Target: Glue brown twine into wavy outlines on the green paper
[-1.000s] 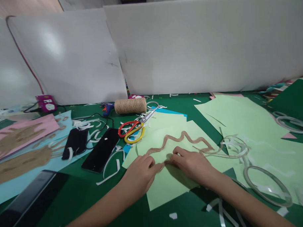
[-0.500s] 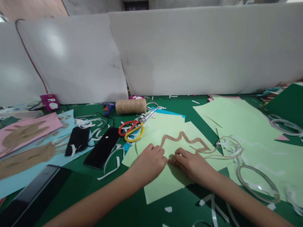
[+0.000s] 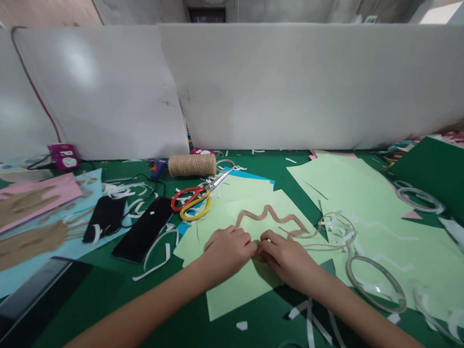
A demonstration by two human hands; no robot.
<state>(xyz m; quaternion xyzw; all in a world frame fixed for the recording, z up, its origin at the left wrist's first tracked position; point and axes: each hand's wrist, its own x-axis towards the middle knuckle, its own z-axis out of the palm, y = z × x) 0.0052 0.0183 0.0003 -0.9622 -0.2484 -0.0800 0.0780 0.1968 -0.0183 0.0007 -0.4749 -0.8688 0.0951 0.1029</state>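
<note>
My left hand [image 3: 232, 250] and my right hand [image 3: 286, 254] meet low over a light green paper sheet [image 3: 236, 290]. Their fingertips are pinched almost together on brown twine [image 3: 269, 213], which lies on the sheet as a wavy outline. Part of that outline shows just behind my left wrist, and my fingers cover its lower stretch. From beside my right hand, a loose tail of twine [image 3: 322, 246] loops off to the right. The exact spot under my fingertips is hidden.
Scissors [image 3: 195, 201] with red and yellow handles lie behind my left hand, near a twine spool [image 3: 192, 165] and a glue gun [image 3: 158, 169]. Dark phones [image 3: 144, 230] rest at left. Tape rings [image 3: 376, 283] and paper scraps lie right; a white board [image 3: 282, 86] stands behind.
The view has turned slightly, so the table things sit farther left. My hands have shifted right relative to the sheet, baring twine at the outline's left side, and the fingertips are closer together.
</note>
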